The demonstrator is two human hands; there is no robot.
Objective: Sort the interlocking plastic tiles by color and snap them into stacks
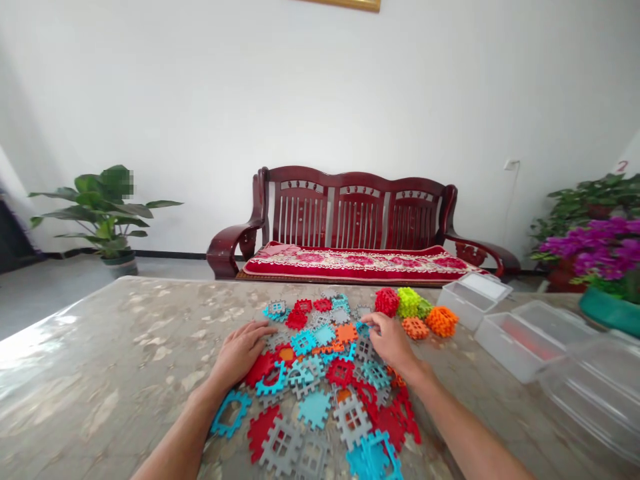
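Many flat interlocking plastic tiles with notched edges, in red, blue, teal, grey and orange, lie in a loose spread across the table. My left hand [243, 352] rests palm down at the left edge of the spread, its fingers stretched toward a grey tile and holding nothing that I can see. At the far right of the spread, my right hand [389, 339] has its fingers curled, with thumb and index fingertips at a small blue tile [362, 327]. Close by are an orange tile [346, 333] and a dark grey window tile [365, 349].
Assembled pieces stand behind my right hand: a red one [387, 302], a lime green one [409, 302] and an orange one [443, 321]. Clear plastic boxes [510, 347] sit at the right, near purple flowers [600, 247]. A wooden bench [357, 213] stands beyond the table [125, 373].
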